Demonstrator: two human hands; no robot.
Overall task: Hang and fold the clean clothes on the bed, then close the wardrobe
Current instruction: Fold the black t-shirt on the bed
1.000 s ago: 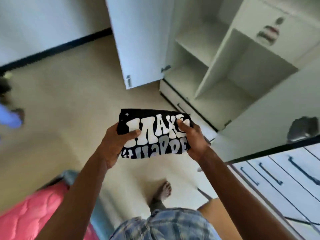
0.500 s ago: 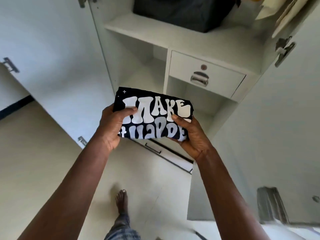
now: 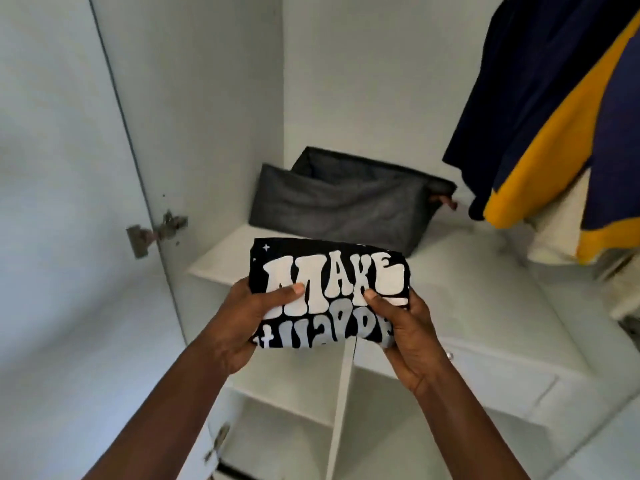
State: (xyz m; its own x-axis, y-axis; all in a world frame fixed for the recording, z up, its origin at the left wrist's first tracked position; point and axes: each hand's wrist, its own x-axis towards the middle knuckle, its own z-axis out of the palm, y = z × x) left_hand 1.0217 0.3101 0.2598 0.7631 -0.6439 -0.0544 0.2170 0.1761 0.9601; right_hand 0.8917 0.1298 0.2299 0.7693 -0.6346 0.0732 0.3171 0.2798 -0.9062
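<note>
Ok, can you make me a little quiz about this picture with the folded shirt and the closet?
1. True or false: only one hand holds the folded black shirt.
2. What sits on the white shelf just behind the shirt?
A. a grey fabric bin
B. a red ball
C. a pile of books
3. Fill in: the clothes hanging at the top right are navy and ____.

Key
1. False. The left hand and the right hand each grip one end, thumbs on top.
2. A. The grey fabric bin stands at the back of the shelf.
3. Yellow.
</note>
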